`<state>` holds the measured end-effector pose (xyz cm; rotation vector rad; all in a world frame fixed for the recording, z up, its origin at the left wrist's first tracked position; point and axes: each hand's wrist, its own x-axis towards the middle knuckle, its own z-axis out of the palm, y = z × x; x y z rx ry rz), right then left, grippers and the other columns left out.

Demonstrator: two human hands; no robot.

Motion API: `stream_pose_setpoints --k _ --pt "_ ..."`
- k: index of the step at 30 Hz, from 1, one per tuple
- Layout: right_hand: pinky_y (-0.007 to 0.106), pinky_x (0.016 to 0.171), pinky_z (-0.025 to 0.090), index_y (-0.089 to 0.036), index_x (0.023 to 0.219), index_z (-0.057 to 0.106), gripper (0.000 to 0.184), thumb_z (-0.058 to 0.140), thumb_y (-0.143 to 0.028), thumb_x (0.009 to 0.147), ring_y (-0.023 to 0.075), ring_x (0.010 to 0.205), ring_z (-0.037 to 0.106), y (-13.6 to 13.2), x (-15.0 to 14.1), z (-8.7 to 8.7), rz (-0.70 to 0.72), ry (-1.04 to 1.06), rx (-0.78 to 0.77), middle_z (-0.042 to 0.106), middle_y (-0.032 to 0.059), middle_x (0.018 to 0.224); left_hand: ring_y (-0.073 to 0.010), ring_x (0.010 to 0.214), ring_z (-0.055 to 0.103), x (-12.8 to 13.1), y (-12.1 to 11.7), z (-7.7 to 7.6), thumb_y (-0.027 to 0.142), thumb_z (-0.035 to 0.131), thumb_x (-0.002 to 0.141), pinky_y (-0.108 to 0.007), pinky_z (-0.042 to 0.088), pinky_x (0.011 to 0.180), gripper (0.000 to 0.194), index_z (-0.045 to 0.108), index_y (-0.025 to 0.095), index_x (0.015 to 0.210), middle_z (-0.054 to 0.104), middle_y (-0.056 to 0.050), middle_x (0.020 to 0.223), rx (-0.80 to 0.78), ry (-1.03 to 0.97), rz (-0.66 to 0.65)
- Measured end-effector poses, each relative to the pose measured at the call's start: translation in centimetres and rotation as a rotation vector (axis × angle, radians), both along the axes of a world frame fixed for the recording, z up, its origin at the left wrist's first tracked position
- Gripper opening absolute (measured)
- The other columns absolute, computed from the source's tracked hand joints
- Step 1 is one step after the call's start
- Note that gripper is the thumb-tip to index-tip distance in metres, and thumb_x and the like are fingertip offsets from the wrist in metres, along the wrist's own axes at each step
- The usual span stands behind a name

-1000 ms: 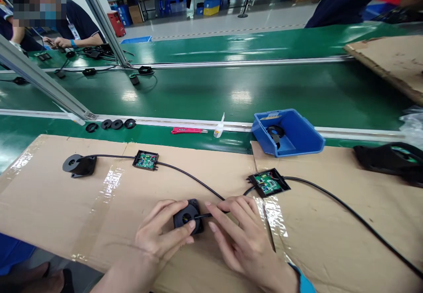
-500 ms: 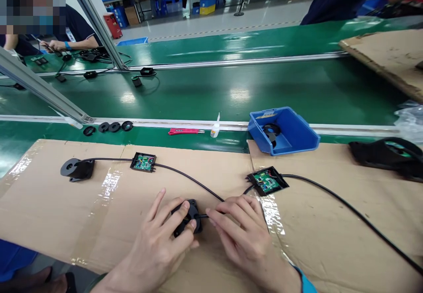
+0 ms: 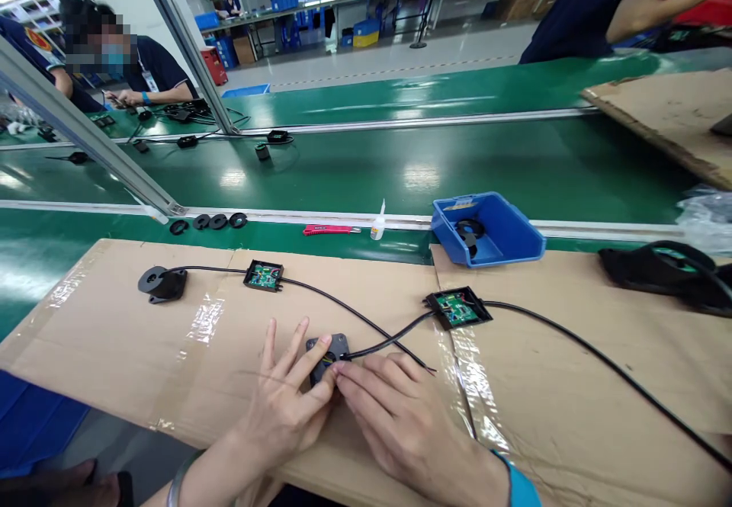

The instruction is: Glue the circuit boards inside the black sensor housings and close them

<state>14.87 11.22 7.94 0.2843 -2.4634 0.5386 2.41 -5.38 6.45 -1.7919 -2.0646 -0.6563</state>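
On the cardboard, a square black plastic housing (image 3: 338, 344) lies with thin wires showing in its round opening. My left hand (image 3: 289, 400) holds it between thumb and index finger, the other fingers spread. My right hand (image 3: 394, 415) is closed, its fingertips pressed together at the housing's near edge against my left thumb; anything in that pinch is hidden. A black cable (image 3: 383, 345) runs from the housing to a green circuit board in an open black case (image 3: 459, 309). It crosses a second cable (image 3: 337, 301) from another open case with a board (image 3: 264, 275).
Another black housing (image 3: 163, 284) sits at the left. Beyond the cardboard are several black rings (image 3: 218, 221), a red utility knife (image 3: 330, 229), a small white bottle (image 3: 377, 225) and a blue bin (image 3: 515, 236) with black parts. Metal posts (image 3: 114, 126) rise left. Co-workers sit beyond.
My right hand has left the cable and moved to the housing's near edge. The cable now shows fully between housing and case. The camera view has shifted slightly.
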Motion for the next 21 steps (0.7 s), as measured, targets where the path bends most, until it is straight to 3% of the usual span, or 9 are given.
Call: stream_pose_setpoints --k 4,10,14,18,21 --pt "0.036 0.077 0.043 -0.009 0.109 0.066 0.029 0.042 -0.006 0.092 0.0230 0.089 0.057 -0.7 -0.4 0.3 -0.055 -0.028 0.048 0.072 0.0100 0.099 -0.0395 0.143 0.038 0.7 0.1 -0.2 0.009 0.052 0.086 -0.073 0.010 0.116 0.020 0.067 0.013 0.097 0.064 -0.022 0.131 -0.011 0.035 -0.006" --pt "0.038 0.067 0.036 -0.009 0.086 0.067 0.035 0.033 0.000 0.090 0.0224 0.071 0.052 -1.6 -1.6 0.6 -0.078 -0.017 0.302 0.062 0.0087 0.075 -0.0329 0.130 0.057 0.9 0.9 -0.7 0.005 0.044 0.080 -0.066 0.009 0.120 0.033 0.064 0.004 0.106 0.069 -0.027 0.119 0.083 0.101 0.007" --pt "0.040 0.073 0.035 -0.007 0.091 0.066 0.036 0.031 0.000 0.090 0.0262 0.084 0.056 -2.2 -1.9 0.2 -0.027 -0.016 0.429 0.065 0.0143 0.083 -0.0341 0.131 0.055 0.3 0.6 -0.7 0.010 0.043 0.081 -0.066 0.005 0.119 0.039 0.057 0.001 0.116 0.070 -0.027 0.118 0.067 0.051 -0.019" --pt "0.039 0.072 0.036 -0.005 0.098 0.065 0.035 0.032 0.001 0.089 0.0266 0.087 0.057 -2.6 -1.4 0.4 -0.031 -0.033 0.413 0.067 0.0177 0.091 -0.0332 0.130 0.056 0.2 0.3 -0.8 0.013 0.045 0.085 -0.066 0.000 0.119 0.046 0.049 0.000 0.129 0.071 -0.025 0.118 0.058 0.071 0.005" --pt "0.037 0.067 0.038 -0.008 0.100 0.064 0.031 0.035 -0.002 0.090 0.0229 0.080 0.055 -1.9 -0.2 1.0 0.022 -0.059 0.229 0.068 0.0144 0.092 -0.0313 0.124 0.062 0.7 0.5 -0.9 0.012 0.043 0.089 -0.062 0.003 0.120 0.036 0.056 0.004 0.121 0.070 -0.025 0.119 0.082 0.133 0.034"
